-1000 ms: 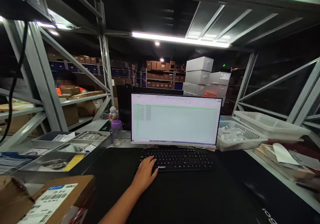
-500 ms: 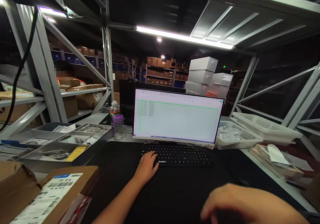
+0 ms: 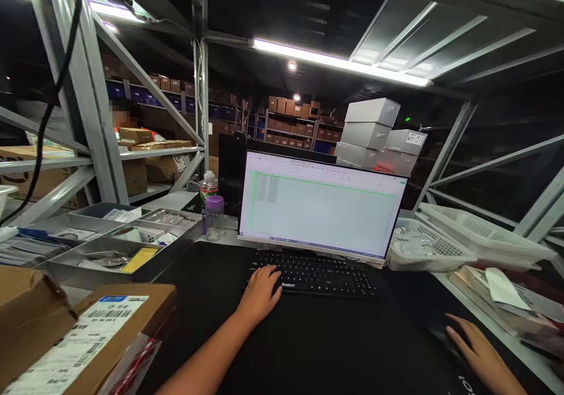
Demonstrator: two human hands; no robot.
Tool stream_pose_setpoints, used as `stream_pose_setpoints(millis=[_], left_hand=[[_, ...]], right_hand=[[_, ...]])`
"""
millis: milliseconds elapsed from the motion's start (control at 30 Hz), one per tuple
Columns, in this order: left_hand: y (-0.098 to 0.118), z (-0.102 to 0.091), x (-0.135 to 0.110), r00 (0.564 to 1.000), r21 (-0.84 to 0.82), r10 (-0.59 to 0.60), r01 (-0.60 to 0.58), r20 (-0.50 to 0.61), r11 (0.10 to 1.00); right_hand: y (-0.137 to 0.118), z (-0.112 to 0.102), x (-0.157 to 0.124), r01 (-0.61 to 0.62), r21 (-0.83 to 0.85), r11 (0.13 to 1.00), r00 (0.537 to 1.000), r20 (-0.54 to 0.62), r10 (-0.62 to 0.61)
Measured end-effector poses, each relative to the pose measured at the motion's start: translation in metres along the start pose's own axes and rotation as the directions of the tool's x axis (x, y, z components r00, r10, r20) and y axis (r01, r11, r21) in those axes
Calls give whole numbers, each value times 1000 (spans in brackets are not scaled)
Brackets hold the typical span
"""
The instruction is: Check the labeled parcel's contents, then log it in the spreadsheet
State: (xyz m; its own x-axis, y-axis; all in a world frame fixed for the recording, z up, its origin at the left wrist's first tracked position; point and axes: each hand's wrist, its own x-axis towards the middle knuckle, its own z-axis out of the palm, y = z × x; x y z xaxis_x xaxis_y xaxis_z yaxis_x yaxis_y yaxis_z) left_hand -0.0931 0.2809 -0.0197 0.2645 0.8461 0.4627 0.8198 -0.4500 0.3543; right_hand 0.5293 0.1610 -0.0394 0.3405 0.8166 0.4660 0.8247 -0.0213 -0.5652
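Note:
My left hand (image 3: 261, 292) rests on the left end of a black keyboard (image 3: 321, 273), its fingers lying loosely on the keys and holding nothing. The keyboard sits on a black desk mat (image 3: 308, 348) in front of a monitor (image 3: 324, 207) that shows a spreadsheet. At the mat's right edge my right hand (image 3: 478, 351) lies palm down with the fingers stretched forward. A dark shape sits at its fingertips, but I cannot make out what it is.
A metal tray (image 3: 176, 254) with compartments of small items stands at the left, and a labelled cardboard box (image 3: 88, 336) sits in front of it. A purple-lidded bottle (image 3: 214, 216) stands beside the monitor. White baskets (image 3: 425, 260) and stacked papers (image 3: 497, 289) are at the right. A person (image 3: 127, 127) is behind the left shelving.
My right hand has come into view from below and settled flat at the mat's right edge. My left hand has stayed on the keyboard. The view has shifted slightly left.

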Motion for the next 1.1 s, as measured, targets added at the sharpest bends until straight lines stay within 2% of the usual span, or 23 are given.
stream_pose_setpoints(millis=[167, 400, 600, 900, 1100], left_hand=[[0, 0, 0, 1000, 4, 1, -1, -1, 1000], [0, 1, 0, 1000, 16, -8, 8, 14, 1000], [0, 1, 1, 1000, 32, -3, 2, 21, 999], [1, 1, 1, 1000, 58, 9, -9, -6, 998], [-3, 5, 1, 999, 42, 26, -25, -37, 999]], right_hand=[[9, 8, -20, -19, 96, 995, 1000, -8, 20], [2, 10, -31, 95, -1, 995, 995, 40, -95], [-2, 4, -28, 62, -42, 997, 993, 108, -57], [-2, 7, -43, 212, -118, 970, 972, 130, -197], [2, 4, -40, 233, -170, 958, 966, 150, -208]])
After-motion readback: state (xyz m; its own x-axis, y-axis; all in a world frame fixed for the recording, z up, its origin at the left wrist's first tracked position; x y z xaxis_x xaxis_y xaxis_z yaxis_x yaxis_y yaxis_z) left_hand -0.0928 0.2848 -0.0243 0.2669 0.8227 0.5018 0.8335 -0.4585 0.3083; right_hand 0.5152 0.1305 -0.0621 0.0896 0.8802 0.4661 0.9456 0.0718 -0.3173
